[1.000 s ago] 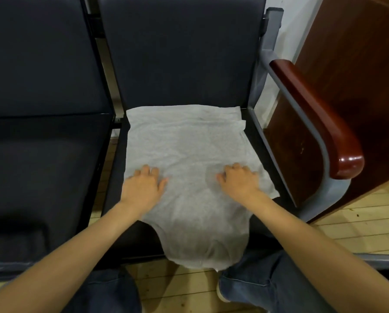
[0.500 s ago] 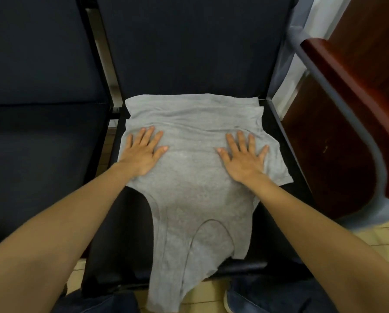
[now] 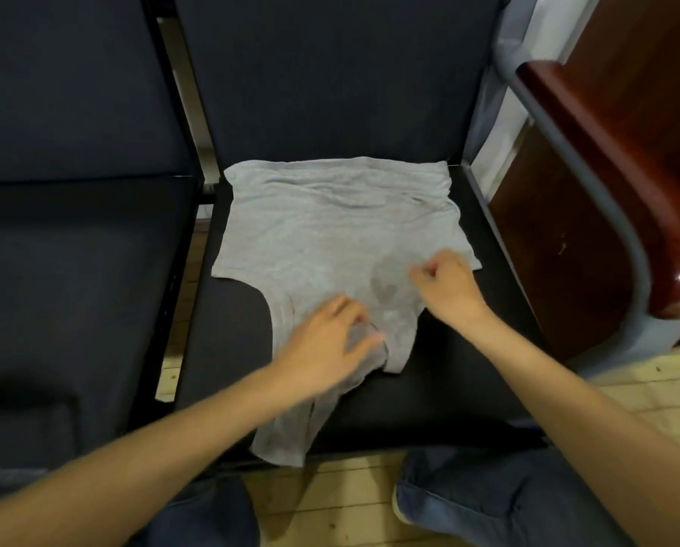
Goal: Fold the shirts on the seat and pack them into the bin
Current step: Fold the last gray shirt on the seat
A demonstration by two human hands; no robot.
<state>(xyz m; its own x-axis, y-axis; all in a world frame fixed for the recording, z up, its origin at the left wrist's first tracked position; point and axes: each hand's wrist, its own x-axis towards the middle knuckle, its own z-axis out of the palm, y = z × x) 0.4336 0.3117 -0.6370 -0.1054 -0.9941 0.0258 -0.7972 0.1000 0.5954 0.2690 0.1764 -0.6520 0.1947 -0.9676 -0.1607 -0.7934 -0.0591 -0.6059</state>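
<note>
A grey sleeveless shirt lies spread on the dark seat, its hem toward the backrest and its straps hanging over the front edge. My left hand grips the bunched strap and neckline area near the seat's front. My right hand rests on the shirt's right side with its fingers curled and pinched on the fabric. A darker damp-looking patch shows between the hands. No bin is in view.
A second dark seat adjoins on the left. A red-brown wooden armrest on a grey frame rises at the right, beside a wooden panel. Wooden floor and my jeans-clad knees lie below.
Both hands left their flat, spread pose on the shirt's middle and moved toward me. The left hand gathered the strap area; the right hand curled shut on the fabric.
</note>
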